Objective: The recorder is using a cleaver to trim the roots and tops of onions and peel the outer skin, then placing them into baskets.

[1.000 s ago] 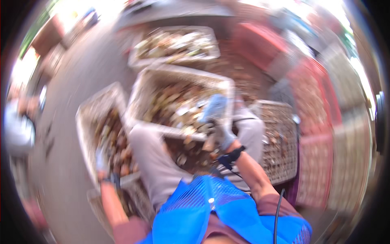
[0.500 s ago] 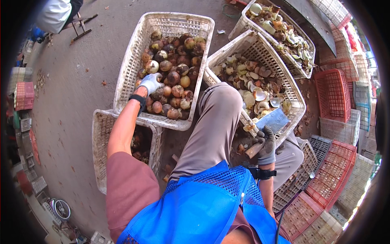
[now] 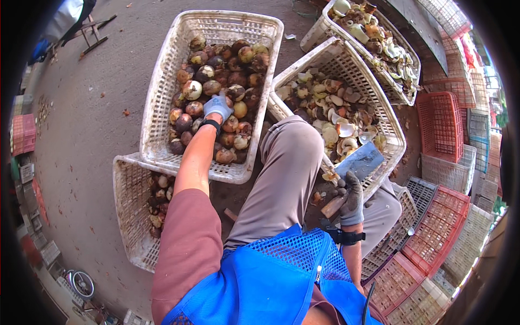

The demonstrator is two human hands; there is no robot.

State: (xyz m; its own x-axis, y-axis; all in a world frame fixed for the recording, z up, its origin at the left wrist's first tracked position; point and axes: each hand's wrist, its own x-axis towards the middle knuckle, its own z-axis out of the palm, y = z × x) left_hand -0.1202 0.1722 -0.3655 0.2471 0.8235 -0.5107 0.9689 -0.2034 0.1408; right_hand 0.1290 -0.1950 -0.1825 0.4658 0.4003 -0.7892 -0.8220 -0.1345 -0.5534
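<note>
My left hand point(image 3: 218, 106), in a pale glove, reaches down among brown and purplish onions point(image 3: 193, 90) in a white plastic crate point(image 3: 154, 89). Its fingertips are partly hidden, so whether they grip an onion does not show. By my right knee, my right hand point(image 3: 353, 200), in a dark grey glove, is closed round a cleaver with a broad grey blade point(image 3: 360, 161) and a wooden handle point(image 3: 333, 206). The blade lies over the near rim of a second white crate point(image 3: 394, 127), which holds onion peelings and cut pieces point(image 3: 331, 111).
A third crate of onion scraps point(image 3: 379, 46) stands at the far right. At lower left, a white crate point(image 3: 130, 208) with more onions sits partly under the first. Stacked red crates point(image 3: 440, 127) line the right side. A wooden stool point(image 3: 96, 35) is at upper left.
My left hand has shifted right within the onion crate, and onions on its left now show. The cleaver stays about where it was in my right hand. The whole view has shifted slightly.
</note>
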